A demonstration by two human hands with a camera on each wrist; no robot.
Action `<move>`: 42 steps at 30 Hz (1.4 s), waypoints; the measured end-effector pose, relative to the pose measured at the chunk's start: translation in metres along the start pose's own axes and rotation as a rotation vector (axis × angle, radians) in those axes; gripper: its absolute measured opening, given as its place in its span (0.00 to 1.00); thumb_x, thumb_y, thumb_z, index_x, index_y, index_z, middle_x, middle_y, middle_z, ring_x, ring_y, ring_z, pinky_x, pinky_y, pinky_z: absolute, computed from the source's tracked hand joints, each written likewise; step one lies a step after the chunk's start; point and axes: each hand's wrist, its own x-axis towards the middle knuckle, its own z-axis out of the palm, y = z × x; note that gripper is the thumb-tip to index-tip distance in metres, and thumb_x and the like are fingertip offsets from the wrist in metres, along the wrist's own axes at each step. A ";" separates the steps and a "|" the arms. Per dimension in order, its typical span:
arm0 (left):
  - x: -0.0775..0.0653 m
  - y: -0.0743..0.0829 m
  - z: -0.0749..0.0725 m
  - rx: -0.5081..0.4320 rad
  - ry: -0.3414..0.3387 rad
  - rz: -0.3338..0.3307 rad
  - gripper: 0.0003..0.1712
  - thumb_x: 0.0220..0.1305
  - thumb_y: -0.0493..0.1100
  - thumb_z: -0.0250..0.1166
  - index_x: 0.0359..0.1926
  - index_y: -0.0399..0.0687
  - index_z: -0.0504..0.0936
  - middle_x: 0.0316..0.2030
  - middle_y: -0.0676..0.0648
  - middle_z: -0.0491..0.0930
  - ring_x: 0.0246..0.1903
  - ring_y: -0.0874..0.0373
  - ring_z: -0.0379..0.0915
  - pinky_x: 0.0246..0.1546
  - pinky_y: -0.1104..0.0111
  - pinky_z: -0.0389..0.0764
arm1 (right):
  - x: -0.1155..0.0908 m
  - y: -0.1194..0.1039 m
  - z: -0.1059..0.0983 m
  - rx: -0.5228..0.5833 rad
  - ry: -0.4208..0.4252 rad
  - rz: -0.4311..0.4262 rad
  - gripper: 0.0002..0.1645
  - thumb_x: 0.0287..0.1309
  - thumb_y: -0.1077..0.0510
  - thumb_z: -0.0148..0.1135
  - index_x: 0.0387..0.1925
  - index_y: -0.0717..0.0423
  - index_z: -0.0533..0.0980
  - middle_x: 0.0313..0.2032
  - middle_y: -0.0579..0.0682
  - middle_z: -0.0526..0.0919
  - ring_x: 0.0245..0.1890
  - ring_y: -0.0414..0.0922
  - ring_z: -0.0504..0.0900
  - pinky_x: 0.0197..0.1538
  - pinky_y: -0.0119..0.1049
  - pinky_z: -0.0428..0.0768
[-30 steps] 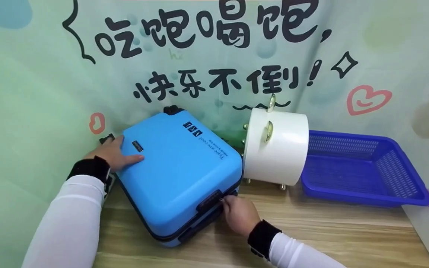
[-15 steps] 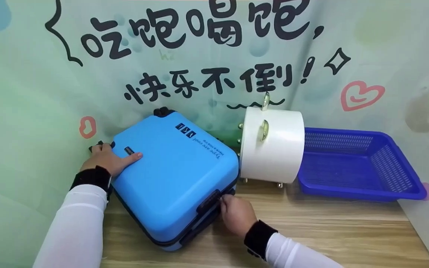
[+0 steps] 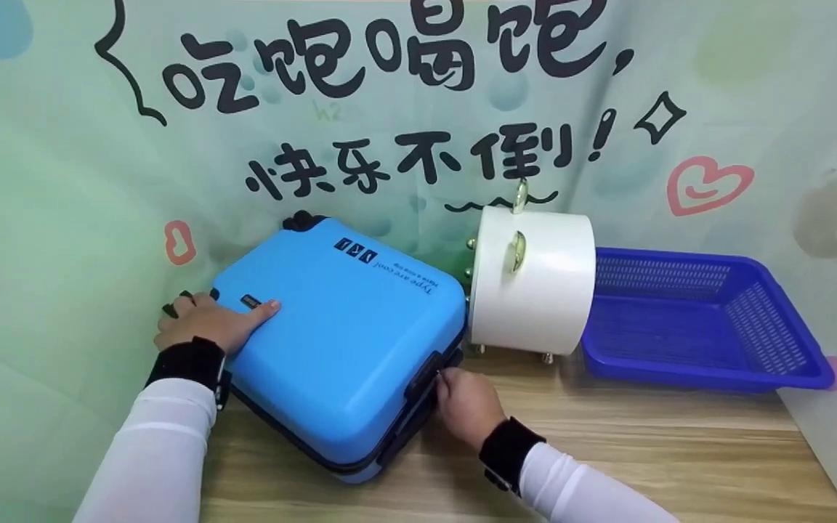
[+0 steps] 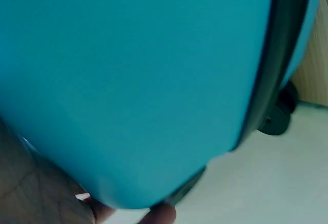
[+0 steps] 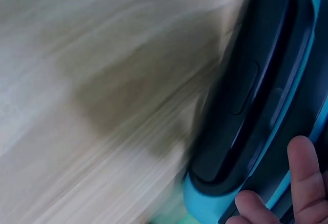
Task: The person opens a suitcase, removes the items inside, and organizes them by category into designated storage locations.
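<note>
A blue hard-shell suitcase [image 3: 346, 341] with a dark zip band lies flat on the wooden table, turned at an angle. Over its left corner, in the head view, my left hand [image 3: 208, 323] grips the shell, thumb on the top face and fingers curled down beside a black wheel. On the near right side, just past the end of the black carry handle [image 5: 241, 85], my right hand [image 3: 469, 407] pinches at the zip with curled fingers. The zipper pull is mostly hidden by them. In the right wrist view, the fingertips [image 5: 303, 160] lie against the zip band.
Close to the suitcase's right side, a white pot-like drum [image 3: 535, 283] with gold knobs and handles lies on its side. A blue plastic basket [image 3: 702, 381] stands to the right of it. Behind everything hangs a printed cloth backdrop [image 3: 389, 196].
The suitcase has turned a little counterclockwise, its near corner swinging right. My left hand has shifted down with its corner, while the right hand keeps its place at the zip.
</note>
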 end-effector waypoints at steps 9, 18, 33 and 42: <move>0.003 -0.007 0.016 -0.110 0.051 0.015 0.84 0.54 0.92 0.48 0.75 0.16 0.45 0.68 0.17 0.54 0.67 0.26 0.48 0.69 0.32 0.58 | 0.015 0.007 -0.004 0.045 -0.007 0.008 0.21 0.76 0.60 0.55 0.21 0.50 0.73 0.19 0.42 0.73 0.23 0.41 0.75 0.31 0.39 0.78; 0.005 -0.014 0.019 -0.124 0.117 0.057 0.82 0.55 0.91 0.49 0.76 0.17 0.48 0.65 0.17 0.56 0.65 0.27 0.49 0.63 0.34 0.63 | 0.005 0.005 0.001 0.095 -0.047 -0.100 0.23 0.75 0.60 0.57 0.19 0.49 0.72 0.18 0.39 0.71 0.20 0.37 0.72 0.27 0.34 0.74; -0.021 -0.031 0.023 -0.138 0.105 0.137 0.79 0.61 0.88 0.48 0.80 0.22 0.38 0.75 0.15 0.45 0.72 0.20 0.42 0.74 0.28 0.45 | 0.028 0.007 0.008 0.058 0.013 -0.105 0.18 0.74 0.61 0.57 0.24 0.53 0.78 0.22 0.47 0.82 0.28 0.45 0.85 0.37 0.45 0.84; -0.031 -0.056 0.022 -0.060 0.066 0.326 0.82 0.53 0.84 0.66 0.83 0.32 0.36 0.73 0.16 0.49 0.71 0.19 0.50 0.68 0.26 0.60 | 0.049 0.012 0.008 0.051 0.011 -0.076 0.20 0.76 0.61 0.55 0.22 0.54 0.74 0.20 0.45 0.74 0.24 0.43 0.77 0.34 0.43 0.80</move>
